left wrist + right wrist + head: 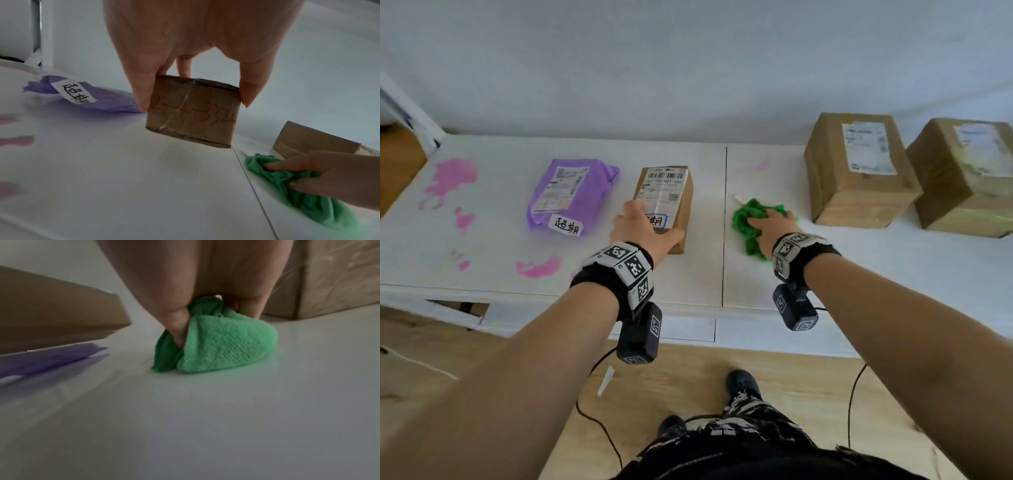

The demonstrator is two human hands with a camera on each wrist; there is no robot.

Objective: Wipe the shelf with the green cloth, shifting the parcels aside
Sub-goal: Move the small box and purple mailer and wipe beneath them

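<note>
Gripping the small brown box [666,202] from above, the left hand [643,228] has thumb and fingers clamped on its two sides, and the near end looks tipped up off the white shelf [592,274]. Right hand [774,226] is bunched round the green cloth [748,219], pressing it onto the shelf just right of the seam. Purple parcel [568,192] lies to the left, two big cardboard boxes [859,168] to the right. Pink smears [450,180] at the left end.
</note>
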